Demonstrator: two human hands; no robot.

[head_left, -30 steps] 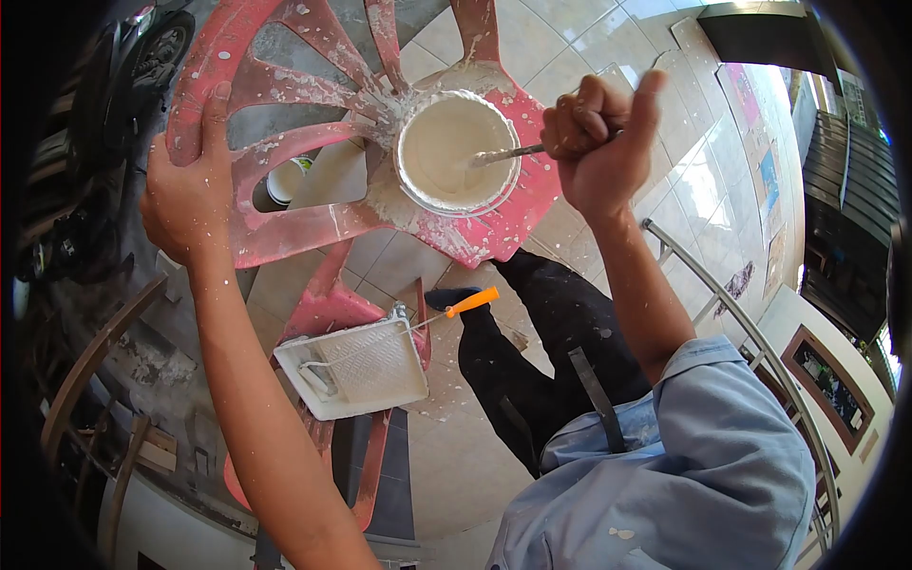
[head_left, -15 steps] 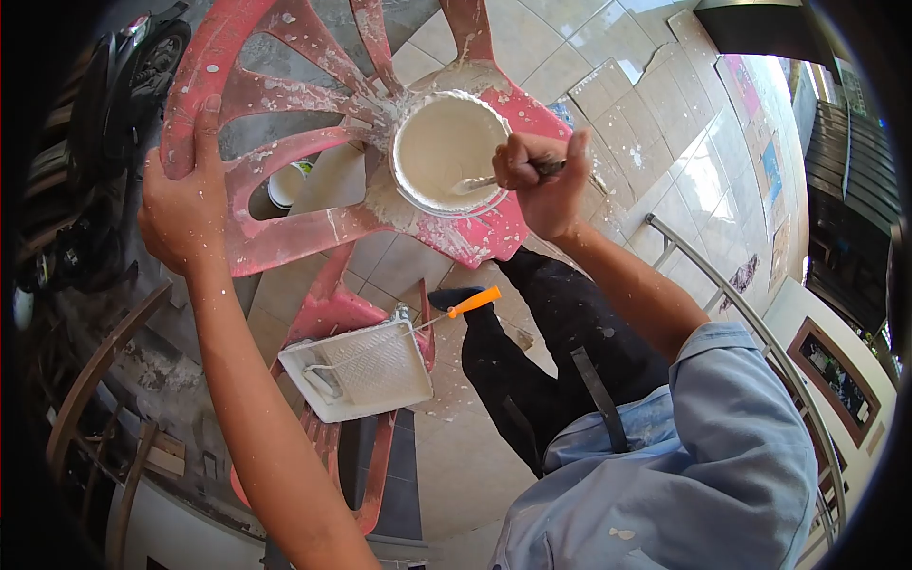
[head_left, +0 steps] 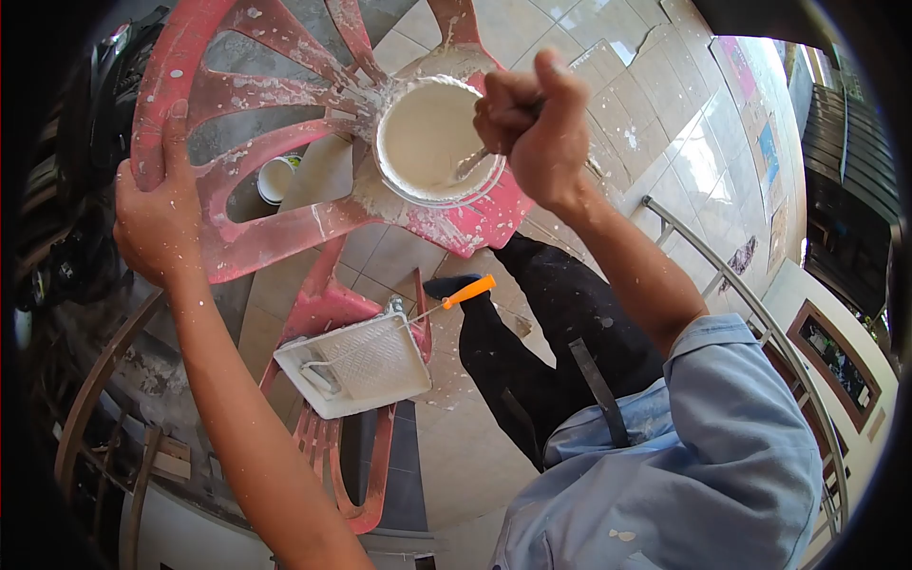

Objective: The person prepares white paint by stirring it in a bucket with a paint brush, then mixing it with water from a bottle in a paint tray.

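My left hand [head_left: 161, 223] is closed around the top rail of a red plastic chair [head_left: 290, 235], thumb along its upper face. The chair's slatted back is spattered with pale paint. On its seat stands a white bucket [head_left: 382, 142] of cream-coloured paint [head_left: 427, 133]. My right hand [head_left: 537, 128] is in a fist above the bucket's right rim. It grips a slim stirring tool [head_left: 467, 167] whose pale end dips into the paint; I cannot tell its exact kind, as the fist hides the handle.
Below, a second red chair [head_left: 328, 306] bears a white paint tray [head_left: 380, 404] with a paint roller by its orange handle [head_left: 470, 292]. A small white tub [head_left: 275, 180] stands on the floor. A metal railing [head_left: 755, 299] runs along the right. A dark motorcycle [head_left: 109, 123] stands at the left.
My right fist has risen and come nearer the camera, with the tool more upright in the paint. The chair, bucket and left hand have shifted slightly up and left in view.
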